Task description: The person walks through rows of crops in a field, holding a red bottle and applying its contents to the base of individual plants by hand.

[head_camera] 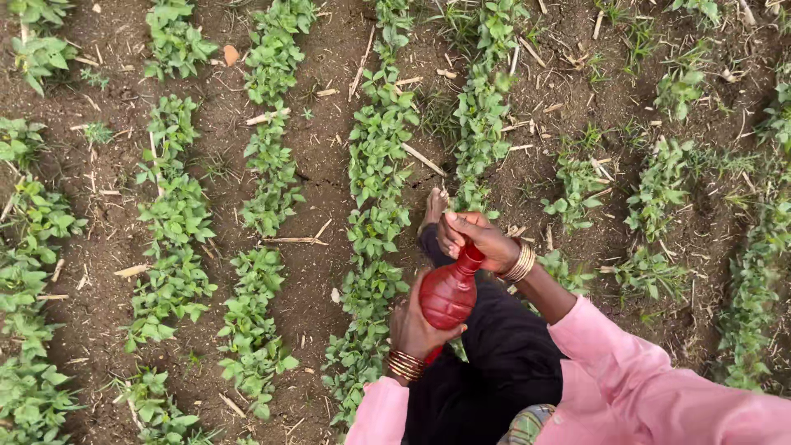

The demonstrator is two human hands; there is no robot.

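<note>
I hold a dark red plastic bottle (449,292) over my lap, its neck pointing up and away from me. My left hand (414,327) wraps around the bottle's body from below; bangles ring that wrist. My right hand (476,237) is closed over the bottle's neck and cap, with gold bangles on the wrist. Both arms wear pink sleeves. My bare foot (433,208) pokes out beyond the right hand, resting on the soil between plant rows.
Several rows of low green seedlings (377,165) run away from me across brown soil (317,177). Dry stalk pieces (424,159) lie scattered between them. My black trousers (494,363) fill the lower middle.
</note>
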